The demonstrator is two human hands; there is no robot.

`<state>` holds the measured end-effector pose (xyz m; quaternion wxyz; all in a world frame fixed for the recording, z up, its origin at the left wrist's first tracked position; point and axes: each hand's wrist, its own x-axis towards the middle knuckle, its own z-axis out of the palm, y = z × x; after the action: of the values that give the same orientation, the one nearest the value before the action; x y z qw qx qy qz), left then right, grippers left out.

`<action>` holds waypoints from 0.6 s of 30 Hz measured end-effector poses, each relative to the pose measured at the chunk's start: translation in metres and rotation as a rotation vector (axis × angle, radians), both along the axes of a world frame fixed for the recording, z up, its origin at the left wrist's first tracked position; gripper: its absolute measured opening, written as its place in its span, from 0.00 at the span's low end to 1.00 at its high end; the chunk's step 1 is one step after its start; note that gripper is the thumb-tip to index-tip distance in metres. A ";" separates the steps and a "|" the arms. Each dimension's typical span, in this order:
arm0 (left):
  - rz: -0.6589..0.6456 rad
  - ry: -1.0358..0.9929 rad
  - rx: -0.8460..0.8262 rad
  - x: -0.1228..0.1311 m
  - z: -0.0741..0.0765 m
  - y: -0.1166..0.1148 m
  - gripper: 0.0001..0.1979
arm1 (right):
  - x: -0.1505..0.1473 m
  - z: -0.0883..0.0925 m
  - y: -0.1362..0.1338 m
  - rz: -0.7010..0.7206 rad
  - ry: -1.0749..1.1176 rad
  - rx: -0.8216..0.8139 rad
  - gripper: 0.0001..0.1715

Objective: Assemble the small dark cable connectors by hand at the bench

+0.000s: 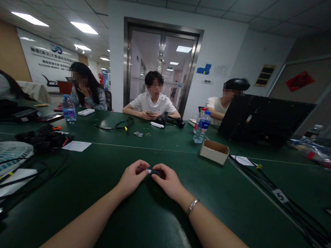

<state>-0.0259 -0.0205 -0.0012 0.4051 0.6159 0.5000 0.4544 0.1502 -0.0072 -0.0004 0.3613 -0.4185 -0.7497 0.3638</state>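
Note:
Between my two hands is a small dark cylinder with a silvery section (149, 172); its exact kind is too small to tell. My left hand (131, 178) pinches its silvery end with thumb and fingers. On the other side, my right hand (169, 181) is closed around the dark end, hiding part of it. A metal bracelet (192, 207) circles the right wrist. Both hands are just above or on the dark green table (132, 230); I cannot tell which.
An open cardboard box (214, 152) lies ahead to the right, with bottles (202, 128) behind it. Cables (276, 193) run along the right. A fan (6, 159) and black cords occupy the left. Across the table, a person (153, 101) holds a phone; others sit nearby.

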 end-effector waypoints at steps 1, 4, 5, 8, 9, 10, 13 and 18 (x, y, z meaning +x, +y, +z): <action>0.000 0.001 0.005 0.000 -0.001 0.001 0.11 | 0.000 0.000 0.000 0.001 0.000 0.004 0.11; -0.004 -0.007 0.019 0.000 -0.004 0.002 0.11 | 0.000 -0.002 0.002 -0.006 -0.003 0.027 0.11; -0.007 -0.013 0.027 0.000 -0.005 0.003 0.10 | 0.000 -0.002 0.003 -0.009 -0.006 0.035 0.11; -0.016 -0.037 0.035 -0.001 -0.007 0.004 0.10 | 0.000 -0.004 0.003 -0.012 -0.012 0.045 0.11; -0.013 -0.046 0.029 -0.001 -0.007 0.004 0.10 | 0.000 -0.004 0.003 -0.012 -0.013 0.045 0.11; -0.007 -0.054 0.018 -0.001 -0.007 0.004 0.11 | 0.000 -0.004 0.003 -0.013 -0.013 0.044 0.11; 0.008 -0.062 -0.025 0.000 -0.007 0.004 0.14 | 0.000 -0.004 0.003 -0.016 -0.006 0.036 0.11; 0.005 -0.020 -0.089 -0.001 -0.006 0.003 0.19 | 0.000 -0.005 0.004 -0.017 -0.003 0.040 0.11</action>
<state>-0.0265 -0.0177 -0.0074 0.4359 0.5916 0.5171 0.4389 0.1501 -0.0036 -0.0057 0.3716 -0.4181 -0.7538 0.3448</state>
